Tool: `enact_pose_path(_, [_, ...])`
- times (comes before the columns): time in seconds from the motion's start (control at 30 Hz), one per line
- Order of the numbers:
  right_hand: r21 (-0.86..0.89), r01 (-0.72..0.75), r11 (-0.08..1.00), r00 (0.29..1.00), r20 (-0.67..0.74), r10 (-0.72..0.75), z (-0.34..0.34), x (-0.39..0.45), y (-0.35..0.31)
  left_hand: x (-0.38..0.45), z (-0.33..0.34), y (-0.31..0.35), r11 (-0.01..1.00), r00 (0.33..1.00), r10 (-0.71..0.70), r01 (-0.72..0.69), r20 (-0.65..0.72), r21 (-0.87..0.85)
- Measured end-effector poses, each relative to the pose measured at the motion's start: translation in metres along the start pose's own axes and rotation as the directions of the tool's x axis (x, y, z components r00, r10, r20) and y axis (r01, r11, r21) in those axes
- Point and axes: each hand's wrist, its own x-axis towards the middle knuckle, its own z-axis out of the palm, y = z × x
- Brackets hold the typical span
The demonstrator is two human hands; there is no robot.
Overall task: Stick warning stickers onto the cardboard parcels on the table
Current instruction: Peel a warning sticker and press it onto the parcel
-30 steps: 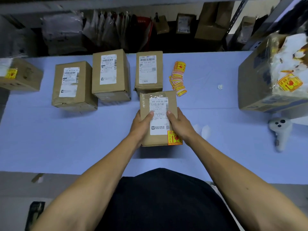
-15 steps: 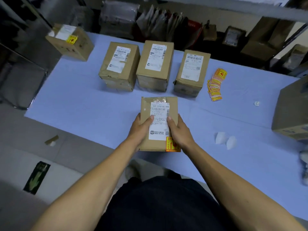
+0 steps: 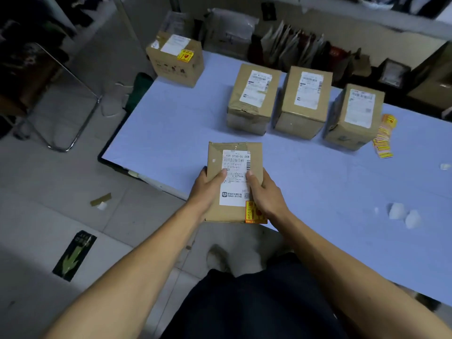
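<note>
I hold a small cardboard parcel [image 3: 233,152] with a white label and a yellow-red warning sticker [image 3: 254,214] on its near right corner. My left hand [image 3: 208,187] grips its left side, my right hand [image 3: 265,192] its right side, thumbs on top. It hangs over the near left edge of the light blue table [image 3: 171,133]. Three unstickered parcels stand in a row behind: left [image 3: 253,99], middle [image 3: 304,101], right [image 3: 355,116]. A strip of warning stickers [image 3: 384,140] lies beside the right one. A stickered parcel [image 3: 176,57] sits at the far left corner.
White sticker backings [image 3: 402,215] lie on the table at right. Left of the table is tiled floor with a metal chair frame [image 3: 71,99], a paper scrap [image 3: 100,200] and a dark wrapper [image 3: 74,255]. Shelves with bags and boxes [image 3: 293,47] line the back.
The view has swung left and the held parcel has travelled left with both hands, from mid-table to the near left edge. The big box at the right has left the view.
</note>
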Motion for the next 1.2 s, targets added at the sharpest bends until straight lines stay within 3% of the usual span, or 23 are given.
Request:
enact_pose_path(0.43, [0.005, 0.054, 0.999, 0.996, 0.073, -0.054, 0.061, 0.069, -0.086, 0.063, -0.089, 0.067, 1.000, 1.000, 0.018, -0.018, -0.016, 0.005])
enact_pose_path(0.7, [0.043, -0.003, 0.999, 0.988, 0.154, -0.004, 0.074, 0.126, -0.123, 0.122, -0.116, 0.105, 0.996, 0.999, -0.005, 0.008, -0.037, 0.089])
enact_pose_path(1.2, [0.109, -0.164, 0.981, 0.986, 0.034, 0.161, 0.128, 0.216, -0.177, 0.253, -0.164, 0.145, 0.983, 0.988, -0.090, 0.068, 0.125, 0.172])
